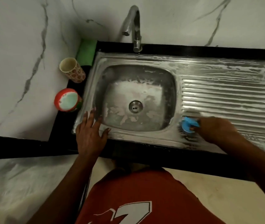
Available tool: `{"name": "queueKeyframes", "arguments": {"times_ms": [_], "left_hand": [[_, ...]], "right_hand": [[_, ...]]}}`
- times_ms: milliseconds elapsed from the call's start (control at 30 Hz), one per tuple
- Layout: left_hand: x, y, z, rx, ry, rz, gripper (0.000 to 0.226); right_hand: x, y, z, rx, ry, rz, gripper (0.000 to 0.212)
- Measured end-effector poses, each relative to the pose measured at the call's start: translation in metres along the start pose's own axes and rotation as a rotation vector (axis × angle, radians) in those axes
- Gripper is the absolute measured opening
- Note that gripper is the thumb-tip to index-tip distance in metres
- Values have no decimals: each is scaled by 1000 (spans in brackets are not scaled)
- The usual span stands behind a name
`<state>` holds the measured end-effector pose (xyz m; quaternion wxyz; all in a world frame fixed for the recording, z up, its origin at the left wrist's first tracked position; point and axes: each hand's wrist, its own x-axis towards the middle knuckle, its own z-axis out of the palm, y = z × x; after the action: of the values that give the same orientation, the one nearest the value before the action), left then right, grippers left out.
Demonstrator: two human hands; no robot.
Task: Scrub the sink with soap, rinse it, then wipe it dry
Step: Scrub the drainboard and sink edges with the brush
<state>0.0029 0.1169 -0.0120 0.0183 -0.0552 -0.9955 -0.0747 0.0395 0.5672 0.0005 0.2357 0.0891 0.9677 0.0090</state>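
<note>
My right hand (215,130) is closed on the blue scrubber (190,125) at the drainboard's near-left corner; my left hand (89,131) lies flat and spread on the sink (144,62) rim's near-left corner. On wet suds that palm could slip — the steel is lather-streaked, not yet rinsed.

black counter (60,147) with steel sink (144,136), patterned cup (73,70), red tub (68,100), green sponge (85,51)

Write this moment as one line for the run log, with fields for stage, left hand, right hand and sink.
stage: scrubbing | left hand: flat on sink rim | right hand: holding blue scrubber on drainboard | sink: soapy, faucet off
</note>
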Motion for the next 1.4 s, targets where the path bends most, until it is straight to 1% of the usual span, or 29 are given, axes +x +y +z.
{"name": "queueKeyframes", "arguments": {"times_ms": [100, 167, 233, 433, 467, 567, 667, 767, 900, 967, 1067, 1133, 1200, 1333, 1400], "left_hand": [[-9, -29, -2, -2, 24, -61, 58], [-13, -45, -5, -14, 40, -86, 59], [-13, -56, -7, -24, 46, -94, 59], [3, -88, -15, -54, 67, -94, 52], [6, -94, -16, -56, 71, -99, 52], [12, -110, -19, -54, 70, -111, 52], [15, -124, -20, -59, 36, -110, 52], [17, -135, -20, -96, 11, -104, 52], [19, -143, -18, -123, -12, -51, 53], [20, -144, -15, -134, -16, -25, 54], [25, -144, -14, -147, -61, -40, 57], [31, -143, -14, -144, -72, -59, 55], [35, -142, -14, -142, -75, -70, 53], [41, -142, -14, -141, -98, -92, 51], [44, -140, -15, -139, -110, -102, 51]], "right_hand": [[-9, -11, 5, 102, -183, -55, 53], [-11, -50, 10, 141, -249, -138, 53], [-6, -99, 9, 180, -269, -206, 54], [31, -273, -26, 271, -274, -374, 55], [35, -302, -29, 258, -265, -398, 53], [40, -371, -35, 206, -188, -452, 37], [40, -413, -37, 176, -103, -444, 34], [37, -410, -32, 172, -70, -415, 33], [31, -357, -18, 159, -62, -386, 32], [33, -345, -17, 152, -52, -392, 35], [46, -362, -18, 158, 24, -409, 32], [63, -380, -24, 210, 88, -393, 35], [88, -394, -32, 291, 120, -332, 33], [136, -398, -54, 419, 186, -139, 28], [145, -394, -59, 420, 186, -129, 27]]}}
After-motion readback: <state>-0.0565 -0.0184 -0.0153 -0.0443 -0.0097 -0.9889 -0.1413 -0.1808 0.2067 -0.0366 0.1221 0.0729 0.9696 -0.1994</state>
